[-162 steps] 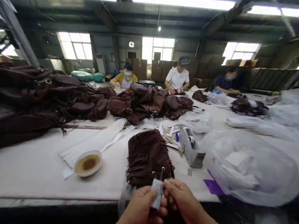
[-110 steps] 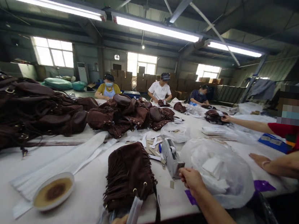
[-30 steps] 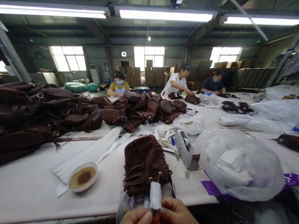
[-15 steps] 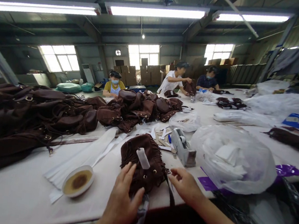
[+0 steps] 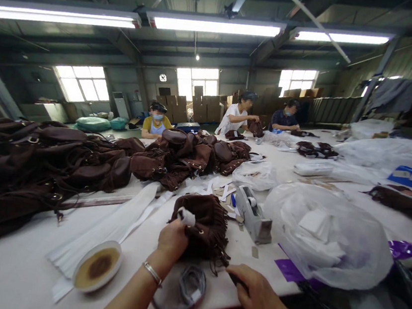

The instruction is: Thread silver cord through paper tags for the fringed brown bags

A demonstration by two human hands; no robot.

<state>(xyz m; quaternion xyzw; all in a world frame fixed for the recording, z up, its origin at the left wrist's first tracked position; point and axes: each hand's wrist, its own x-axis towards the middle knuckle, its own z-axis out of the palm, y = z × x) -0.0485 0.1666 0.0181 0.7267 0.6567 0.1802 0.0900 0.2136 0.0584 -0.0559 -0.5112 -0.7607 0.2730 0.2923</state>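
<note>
While the left hand [image 5: 173, 238] gripped the near end of the dark brown fringed suede bag [image 5: 202, 227], a white paper-wrapped strap end [image 5: 186, 217] stood just above its closed fingers; the wrapping looked done. The bag lay on the white bench [image 5: 27, 263], its long axis running away from the person, mouth nearest. The right hand [image 5: 254, 293] pinched the dark strap [image 5: 233, 278] at the bench edge.
</note>
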